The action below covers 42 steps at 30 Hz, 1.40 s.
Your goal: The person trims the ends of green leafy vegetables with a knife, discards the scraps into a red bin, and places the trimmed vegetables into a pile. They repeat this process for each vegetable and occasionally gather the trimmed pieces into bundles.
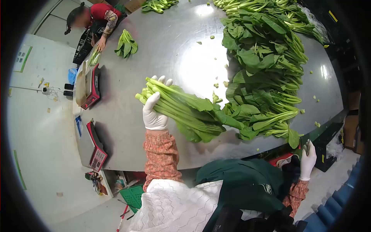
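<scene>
My left hand (155, 114), in a white glove, is closed round the stalks of a bunch of leafy greens (189, 110) above the metal table. The pale cut stalk ends point left, and the leaves spread right toward a long pile of the same greens (262, 69). My right hand (308, 160), also gloved, hangs low at the right beyond the table edge, its fingers curled. Something small and dark shows at those fingers, too small to name.
Two red scales (92, 87) (98, 154) stand along the left side of the metal table (127, 135). A small bunch of greens (126, 44) lies farther back. At the upper left, a co-worker in a red top (101, 13) leans over a black crate (82, 46). Leaf scraps lie scattered about.
</scene>
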### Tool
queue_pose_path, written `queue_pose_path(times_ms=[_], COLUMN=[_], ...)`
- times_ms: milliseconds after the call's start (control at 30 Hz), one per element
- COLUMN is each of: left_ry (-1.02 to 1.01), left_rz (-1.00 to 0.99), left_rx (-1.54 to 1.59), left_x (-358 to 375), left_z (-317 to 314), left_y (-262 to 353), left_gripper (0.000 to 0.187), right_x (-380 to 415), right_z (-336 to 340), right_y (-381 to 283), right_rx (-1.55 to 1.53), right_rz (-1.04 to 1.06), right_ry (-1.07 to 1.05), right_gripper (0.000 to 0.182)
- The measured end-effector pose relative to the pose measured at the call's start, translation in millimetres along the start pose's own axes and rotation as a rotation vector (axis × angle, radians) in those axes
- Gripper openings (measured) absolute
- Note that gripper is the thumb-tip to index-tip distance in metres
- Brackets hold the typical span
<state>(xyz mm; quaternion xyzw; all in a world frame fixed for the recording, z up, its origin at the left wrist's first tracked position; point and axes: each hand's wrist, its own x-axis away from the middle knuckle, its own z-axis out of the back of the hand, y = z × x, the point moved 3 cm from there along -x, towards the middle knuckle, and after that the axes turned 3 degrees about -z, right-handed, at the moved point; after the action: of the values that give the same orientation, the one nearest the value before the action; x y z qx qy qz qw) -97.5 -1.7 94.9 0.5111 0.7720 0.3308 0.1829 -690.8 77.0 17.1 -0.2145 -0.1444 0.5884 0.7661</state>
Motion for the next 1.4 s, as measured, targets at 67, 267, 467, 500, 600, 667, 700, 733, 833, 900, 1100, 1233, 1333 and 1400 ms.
queue_pose_path(times_ms=[67, 267, 467, 500, 600, 667, 700, 733, 833, 900, 1100, 1233, 1333, 1400], left_ry=[-0.038, -0.159, -0.361, -0.377, -0.396, -0.380, -0.368, -0.268, -0.217, -0.097, 0.268, 0.720, 0.578, 0.665], left_rz=[0.009, 0.096, 0.354, 0.397, 0.417, 0.444, 0.456, 0.437, 0.452, 0.321, -0.098, -0.115, -0.236, -0.188], left_rx=[-0.007, -0.103, -0.111, -0.112, -0.102, -0.064, -0.045, -0.008, 0.037, 0.120, 0.226, 0.218, -0.070, -0.007], left_x=[-2.0, 18.5, 57.0, 62.2, 70.7, 70.7, 71.1, 73.6, 59.9, 40.3, -50.1, -118.8, -202.5, -211.6], left_z=[3.9, -25.5, -92.2, -100.3, -109.9, -104.1, -101.6, -99.9, -62.4, -38.7, 112.8, 242.6, 333.7, 293.1], left_y=[-0.8, -10.8, -67.4, -72.8, -81.0, -83.1, -83.0, -84.2, -84.8, -64.7, 39.8, 89.5, 150.0, 158.7], left_gripper=[0.061, 0.069, 0.079, 0.083, 0.082, 0.080, 0.079, 0.070, 0.064, 0.051, 0.018, 0.018, 0.036, 0.050], right_x=[-2.6, -9.1, 5.0, 4.7, 9.3, 7.8, 6.3, 2.9, 0.8, 7.0, 32.6, 40.9, 43.9, 41.8], right_z=[-0.5, -4.7, -7.1, -3.3, -21.0, -11.2, -8.2, -8.9, 1.7, 21.2, 24.6, 0.9, -23.9, -39.5], right_y=[-3.3, -72.2, -243.6, -265.4, -277.1, -273.5, -270.4, -262.6, -223.0, -194.8, -42.8, 16.8, 56.6, 60.4], right_rx=[0.016, -0.457, -0.784, -0.695, -0.542, -0.585, -0.606, -0.636, -0.699, -0.839, -0.774, -0.661, -0.639, -0.611], right_rz=[0.018, -0.124, 0.213, 0.363, 0.553, 0.461, 0.415, 0.360, 0.149, -0.204, -0.401, -0.402, -0.475, -0.564], right_ry=[0.005, -0.109, -0.561, -0.606, -0.454, -0.380, -0.348, -0.304, -0.230, -0.230, 0.052, 0.074, 0.081, 0.080], right_gripper=[0.038, 0.021, 0.033, 0.034, 0.024, 0.019, 0.017, 0.010, 0.007, 0.011, 0.018, 0.018, 0.018, 0.017])
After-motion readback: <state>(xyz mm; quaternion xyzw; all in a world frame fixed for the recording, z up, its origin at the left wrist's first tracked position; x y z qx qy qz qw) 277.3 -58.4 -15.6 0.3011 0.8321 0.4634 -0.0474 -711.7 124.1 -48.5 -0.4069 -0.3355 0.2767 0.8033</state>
